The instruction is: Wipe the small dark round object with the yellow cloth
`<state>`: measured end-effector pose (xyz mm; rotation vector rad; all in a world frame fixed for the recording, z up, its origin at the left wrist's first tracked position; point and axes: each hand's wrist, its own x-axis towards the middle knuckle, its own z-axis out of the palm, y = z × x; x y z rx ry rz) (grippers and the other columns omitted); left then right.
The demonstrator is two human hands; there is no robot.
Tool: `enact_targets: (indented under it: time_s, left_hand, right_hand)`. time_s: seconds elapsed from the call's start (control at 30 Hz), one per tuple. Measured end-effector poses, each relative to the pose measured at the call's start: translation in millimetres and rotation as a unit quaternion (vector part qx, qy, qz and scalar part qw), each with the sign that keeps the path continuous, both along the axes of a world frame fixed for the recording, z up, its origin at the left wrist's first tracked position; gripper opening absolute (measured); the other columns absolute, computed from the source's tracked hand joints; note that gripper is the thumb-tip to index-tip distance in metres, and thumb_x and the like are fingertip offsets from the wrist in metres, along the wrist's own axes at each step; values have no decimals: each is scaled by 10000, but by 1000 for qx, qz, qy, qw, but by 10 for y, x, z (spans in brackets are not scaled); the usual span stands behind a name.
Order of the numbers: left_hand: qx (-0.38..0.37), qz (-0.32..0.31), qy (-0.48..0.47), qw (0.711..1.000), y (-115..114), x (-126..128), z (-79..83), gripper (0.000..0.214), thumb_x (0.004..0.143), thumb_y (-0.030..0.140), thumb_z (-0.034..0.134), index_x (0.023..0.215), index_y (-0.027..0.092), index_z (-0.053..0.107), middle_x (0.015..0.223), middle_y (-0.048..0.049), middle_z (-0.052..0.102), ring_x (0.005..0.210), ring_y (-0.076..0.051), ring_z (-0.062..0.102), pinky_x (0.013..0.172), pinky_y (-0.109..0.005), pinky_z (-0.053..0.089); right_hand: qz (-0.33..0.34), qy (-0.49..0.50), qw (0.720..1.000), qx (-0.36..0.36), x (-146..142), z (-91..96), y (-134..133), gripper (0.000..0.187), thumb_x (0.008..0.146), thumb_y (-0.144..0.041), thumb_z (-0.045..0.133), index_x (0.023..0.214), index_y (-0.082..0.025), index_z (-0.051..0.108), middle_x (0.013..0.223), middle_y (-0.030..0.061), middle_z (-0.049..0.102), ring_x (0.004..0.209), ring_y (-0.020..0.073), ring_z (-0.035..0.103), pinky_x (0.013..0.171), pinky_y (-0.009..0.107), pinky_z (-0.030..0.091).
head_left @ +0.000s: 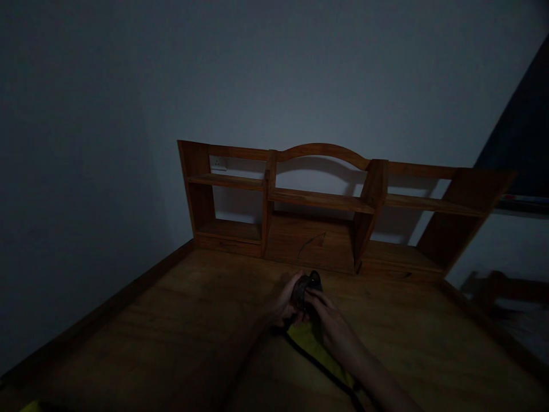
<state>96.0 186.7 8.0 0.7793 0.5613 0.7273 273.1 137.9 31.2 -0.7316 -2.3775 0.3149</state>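
Note:
In the head view, a small dark object [305, 286] with a loop at its top right is held between my two hands above the wooden board. It is too dim to tell its kind. My left hand [285, 300] is closed around its left side. My right hand [321, 306] grips it from the right, fingers laid over its front. Beneath my hands lies a yellow piece, apparently cloth [315, 346], with a dark strap or edging along it. My right forearm covers part of the yellow piece.
A wooden shelf unit [317, 197] stands at the far end against the pale wall [300, 74]. Raised edges border the wooden surface [206, 309] on both sides. A wall socket [218, 163] shows behind the left shelf. Dark wooden furniture [514, 289] is at the right.

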Motion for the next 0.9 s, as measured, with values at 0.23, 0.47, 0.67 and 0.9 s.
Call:
enact_targets:
  time_s: [0.23,0.47,0.67,0.9]
  left_hand:
    - [1,7,1,1000,-6,-5,27,831,852,686,95,724,68,636,544,-131,635,381,-214,588,265,-269,389]
    - [-2,16,10,1000,-8,5,59,811,850,690,144,749,59,644,529,-108,626,355,-214,578,254,-272,378]
    - [-17,-9,17,1000,15,4,52,878,844,700,72,718,48,647,520,-135,629,364,-224,581,276,-289,393]
    - [-1,-24,-4,1000,28,-11,13,845,836,712,135,787,47,653,577,-131,654,387,-222,595,263,-287,405]
  right_hand:
    - [32,36,998,-46,22,127,-28,694,665,106,345,1262,-227,463,1255,88,527,1183,194,492,992,377,435]
    - [-24,5,999,-32,52,75,-5,660,659,109,360,1210,-226,499,1164,81,571,1063,198,555,913,352,467]
    - [-53,-40,998,8,19,138,-44,582,672,93,403,1155,-210,522,1101,74,589,1007,201,560,887,335,471]
    - [-76,-72,994,26,3,203,-102,652,653,79,415,1229,-219,484,1164,80,571,1060,212,541,917,353,460]
